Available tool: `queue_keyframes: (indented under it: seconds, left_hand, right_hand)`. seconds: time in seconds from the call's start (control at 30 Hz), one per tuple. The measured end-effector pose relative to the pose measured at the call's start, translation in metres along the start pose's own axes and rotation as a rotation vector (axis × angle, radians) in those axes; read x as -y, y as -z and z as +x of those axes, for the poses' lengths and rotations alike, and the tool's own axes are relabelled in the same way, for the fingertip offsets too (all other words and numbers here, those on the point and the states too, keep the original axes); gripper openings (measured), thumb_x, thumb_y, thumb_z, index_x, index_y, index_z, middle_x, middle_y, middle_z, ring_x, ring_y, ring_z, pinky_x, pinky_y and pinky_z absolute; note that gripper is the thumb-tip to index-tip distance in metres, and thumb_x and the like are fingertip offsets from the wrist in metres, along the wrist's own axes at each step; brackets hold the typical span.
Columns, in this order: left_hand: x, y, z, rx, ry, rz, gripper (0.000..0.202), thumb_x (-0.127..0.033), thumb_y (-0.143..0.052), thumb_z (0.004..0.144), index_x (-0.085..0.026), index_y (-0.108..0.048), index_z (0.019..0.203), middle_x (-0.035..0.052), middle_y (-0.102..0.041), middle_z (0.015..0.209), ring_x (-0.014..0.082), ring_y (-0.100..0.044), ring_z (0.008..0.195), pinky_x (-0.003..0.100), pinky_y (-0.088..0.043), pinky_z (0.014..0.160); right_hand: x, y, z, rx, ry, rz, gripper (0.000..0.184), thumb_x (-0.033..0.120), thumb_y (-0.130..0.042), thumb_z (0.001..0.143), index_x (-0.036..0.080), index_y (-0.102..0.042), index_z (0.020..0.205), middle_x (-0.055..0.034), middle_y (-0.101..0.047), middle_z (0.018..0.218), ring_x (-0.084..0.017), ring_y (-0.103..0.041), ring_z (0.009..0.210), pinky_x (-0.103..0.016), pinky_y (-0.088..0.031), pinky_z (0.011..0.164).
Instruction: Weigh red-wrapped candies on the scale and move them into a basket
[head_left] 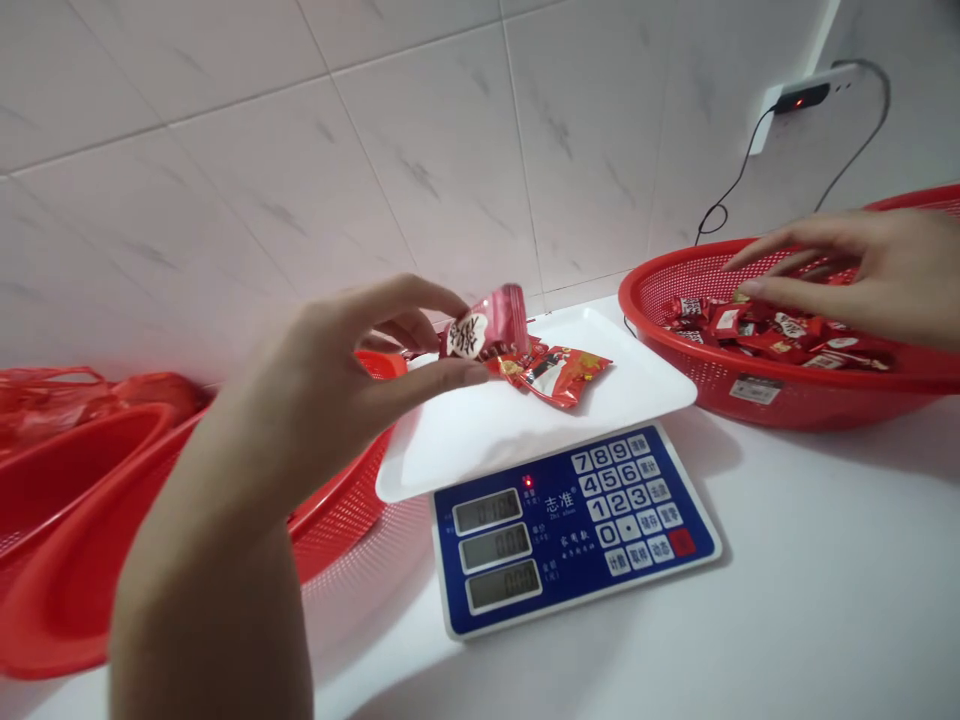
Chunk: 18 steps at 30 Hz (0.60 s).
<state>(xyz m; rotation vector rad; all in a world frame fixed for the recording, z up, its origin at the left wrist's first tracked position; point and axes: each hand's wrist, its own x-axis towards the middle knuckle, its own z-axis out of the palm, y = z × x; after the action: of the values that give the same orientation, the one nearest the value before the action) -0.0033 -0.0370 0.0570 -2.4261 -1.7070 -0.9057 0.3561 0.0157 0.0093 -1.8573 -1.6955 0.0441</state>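
Note:
My left hand (386,345) pinches a pink-red wrapped snack packet (491,325) between thumb and fingers, just above the white weighing pan (442,445). Under it, a few red snack packets (566,375) lie on the pan. The pan sits on a digital scale (570,530) with a blue keypad panel and a lit red light; its display digits are faint. On the right, my right hand (870,265) hovers over a red plastic basket (712,385) of small red packets (784,340). Its fingers are apart, and no packet shows in them.
Several red baskets (67,600) stand at the left, partly hidden by my left arm, with red plastic bags (67,395) behind. A tiled wall (420,130) closes off the back. A black plug (802,98) with thin cables hangs from a power strip at upper right.

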Motion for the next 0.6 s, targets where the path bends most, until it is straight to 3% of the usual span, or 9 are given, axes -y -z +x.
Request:
queue_keyframes:
  seconds: [0.13, 0.33, 0.6]
  left_hand:
    - [-0.007, 0.000, -0.003, -0.041, -0.057, -0.068, 0.030, -0.054, -0.078, 0.080, -0.037, -0.078, 0.106, -0.0078, -0.076, 0.092, 0.0141, -0.069, 0.083, 0.029, -0.052, 0.084]
    - [-0.005, -0.006, 0.000, -0.004, -0.025, -0.112, 0.025, -0.051, -0.081, 0.080, -0.039, -0.078, 0.102, -0.0086, -0.075, 0.087, 0.0142, -0.069, 0.084, 0.026, -0.051, 0.079]
    - [0.000, -0.007, 0.001, 0.022, 0.021, -0.086, 0.031, -0.058, -0.081, 0.079, -0.039, -0.077, 0.104, -0.0067, -0.074, 0.087, 0.0179, -0.070, 0.087, 0.032, -0.050, 0.081]
  right_hand:
    - [0.003, 0.002, -0.002, -0.045, 0.140, 0.002, 0.019, 0.033, -0.074, 0.089, 0.027, -0.076, 0.107, -0.0014, -0.073, 0.087, -0.019, -0.068, 0.084, -0.031, -0.050, 0.075]
    - [0.013, -0.003, -0.011, 0.050, 0.018, -0.003, 0.017, 0.036, -0.071, 0.088, 0.028, -0.076, 0.102, -0.0022, -0.076, 0.100, -0.022, -0.069, 0.082, -0.033, -0.048, 0.064]
    - [0.009, -0.007, -0.007, 0.058, 0.058, 0.009, 0.017, 0.037, -0.070, 0.085, 0.027, -0.075, 0.097, -0.0028, -0.076, 0.100, -0.025, -0.070, 0.094, -0.035, -0.049, 0.076]
